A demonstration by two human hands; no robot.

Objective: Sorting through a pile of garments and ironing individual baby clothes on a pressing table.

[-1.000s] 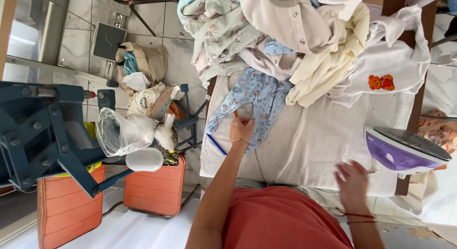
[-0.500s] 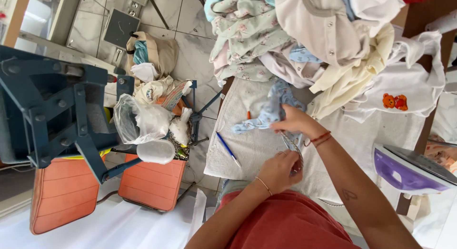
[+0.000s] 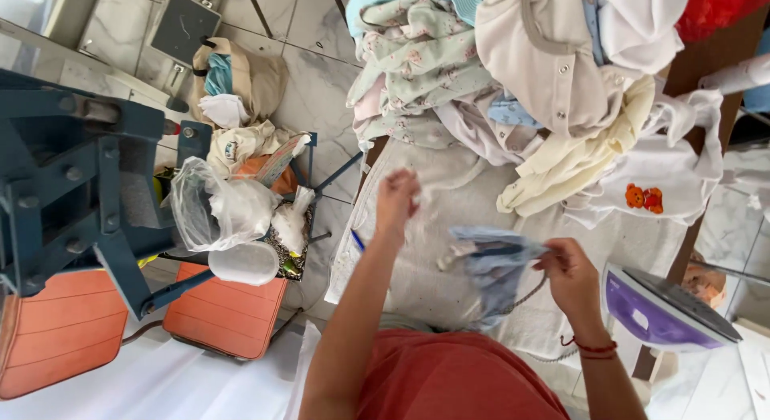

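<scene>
You are spreading the blue garment point(image 3: 493, 263): right hand point(image 3: 571, 271) pinching its 3 o'clock edge, left hand's point(image 3: 397, 199) grip blurred, cannot tell. Next, flattening on the worktop point(image 3: 449, 187) seems due.

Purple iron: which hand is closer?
Right. The right hand grips the blue garment just left of the purple iron in the picture. The left hand is raised further off, across the ironing surface.
</scene>
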